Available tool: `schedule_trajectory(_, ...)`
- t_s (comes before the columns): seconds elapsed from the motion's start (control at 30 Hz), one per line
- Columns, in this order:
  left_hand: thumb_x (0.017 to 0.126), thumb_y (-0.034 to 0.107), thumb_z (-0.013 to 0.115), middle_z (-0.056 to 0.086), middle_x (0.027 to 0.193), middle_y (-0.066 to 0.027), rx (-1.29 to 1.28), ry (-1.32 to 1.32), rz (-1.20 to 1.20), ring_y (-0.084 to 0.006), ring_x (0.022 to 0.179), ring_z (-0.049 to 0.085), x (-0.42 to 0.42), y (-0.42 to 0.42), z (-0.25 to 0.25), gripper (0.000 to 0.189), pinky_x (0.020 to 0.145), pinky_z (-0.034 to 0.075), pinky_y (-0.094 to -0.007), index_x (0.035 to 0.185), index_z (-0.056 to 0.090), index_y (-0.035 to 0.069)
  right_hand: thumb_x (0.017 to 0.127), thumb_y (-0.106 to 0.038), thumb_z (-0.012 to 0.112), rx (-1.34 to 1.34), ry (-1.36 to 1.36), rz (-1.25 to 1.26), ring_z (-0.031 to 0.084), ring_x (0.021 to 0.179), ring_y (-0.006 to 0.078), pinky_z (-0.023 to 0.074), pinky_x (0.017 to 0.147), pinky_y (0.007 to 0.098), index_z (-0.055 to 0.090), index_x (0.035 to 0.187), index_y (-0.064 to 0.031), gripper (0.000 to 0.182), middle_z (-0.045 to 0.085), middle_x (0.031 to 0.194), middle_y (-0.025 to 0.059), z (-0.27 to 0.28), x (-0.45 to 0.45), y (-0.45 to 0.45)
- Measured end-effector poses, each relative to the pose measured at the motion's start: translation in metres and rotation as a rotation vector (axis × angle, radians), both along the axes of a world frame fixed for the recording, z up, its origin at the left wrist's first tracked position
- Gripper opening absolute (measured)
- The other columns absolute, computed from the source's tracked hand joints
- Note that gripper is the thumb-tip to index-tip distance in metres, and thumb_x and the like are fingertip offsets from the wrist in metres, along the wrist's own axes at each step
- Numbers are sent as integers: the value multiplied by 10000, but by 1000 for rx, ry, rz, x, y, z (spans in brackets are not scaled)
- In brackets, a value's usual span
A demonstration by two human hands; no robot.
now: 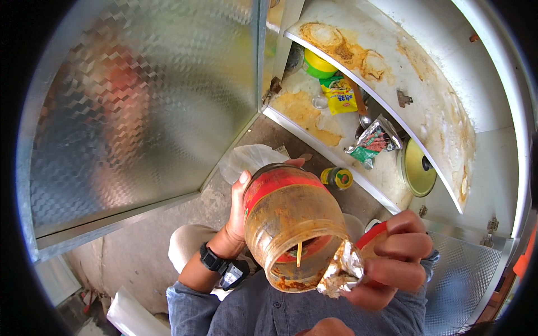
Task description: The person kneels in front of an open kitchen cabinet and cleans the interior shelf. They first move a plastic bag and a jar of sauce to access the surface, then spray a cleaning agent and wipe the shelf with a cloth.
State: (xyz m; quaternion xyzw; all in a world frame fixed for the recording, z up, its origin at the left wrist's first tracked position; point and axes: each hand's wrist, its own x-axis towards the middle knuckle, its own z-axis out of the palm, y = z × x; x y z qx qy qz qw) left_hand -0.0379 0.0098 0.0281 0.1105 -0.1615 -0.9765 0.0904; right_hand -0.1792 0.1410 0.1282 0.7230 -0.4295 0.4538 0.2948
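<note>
My left hand (238, 208) grips a large stained jar (294, 206) with a red label, tilted so that its open mouth faces me. Brown residue coats its wall, and a thin yellowish stick (299, 254) shows inside the mouth. At the jar's rim, my right hand (399, 262) pinches a crumpled foil piece (342, 269). I cannot tell whether the foil is still attached to the rim. A red-edged lid (372, 239) is also in the right hand, partly covered by the fingers.
Beyond the jar stands an open cabinet with a stained shelf (370, 63). Its lower level holds a yellow-green tub (318, 64), a yellow packet (340, 95), a silver packet (375, 140) and a pot lid (418, 168). A small jar (337, 178) and a plastic bag (248, 157) are on the floor. A textured-glass door (159, 105) stands left.
</note>
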Motion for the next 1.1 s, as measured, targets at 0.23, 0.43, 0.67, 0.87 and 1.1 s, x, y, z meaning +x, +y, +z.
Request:
schedule_trajectory(0.23, 845, 687, 336, 477, 1329, -189, 31, -12, -3, -297, 1201, 492, -6, 0, -5, 883, 1031, 387, -414, 1396, 331, -3, 628, -231, 711, 163, 51, 66, 424, 709, 154, 333, 494, 262, 626, 859, -266, 248, 456, 798, -44, 10, -17, -6)
schedule_trajectory(0.43, 919, 606, 295, 500, 1317, -161, 57, -70, 115, -280, 1201, 500, -10, -3, -45, 719, 1034, 393, -416, 1345, 414, 39, 630, -239, 686, 292, 18, 0, 479, 721, 177, 403, 548, 284, 628, 949, -234, 324, 492, 928, -8, 6, -25, -14)
schedule_trajectory(0.67, 945, 570, 277, 554, 1263, -127, -4, -13, 191, -263, 1158, 532, -17, -4, -46, 646, 1007, 408, -411, 1289, 474, 62, 607, -212, 693, 351, -12, -19, 522, 760, 210, 464, 620, 322, 641, 976, -193, 373, 550, 991, 16, 7, -25, -24)
schedule_trajectory(0.87, 942, 576, 264, 553, 1273, -108, -32, 23, 189, -257, 1169, 524, -24, -6, -46, 650, 1020, 387, -419, 1294, 481, 74, 591, -199, 696, 382, -22, -33, 526, 775, 225, 472, 633, 331, 629, 1004, -178, 419, 558, 1003, 30, 6, -27, -28)
schedule_trajectory(1.1, 924, 608, 260, 540, 1298, -68, 6, 13, 162, -244, 1189, 507, -27, -7, -49, 664, 1009, 380, -426, 1316, 478, 119, 588, -170, 703, 433, -69, -17, 531, 807, 259, 470, 692, 367, 602, 1047, -137, 472, 562, 1031, 63, 4, -34, -32)
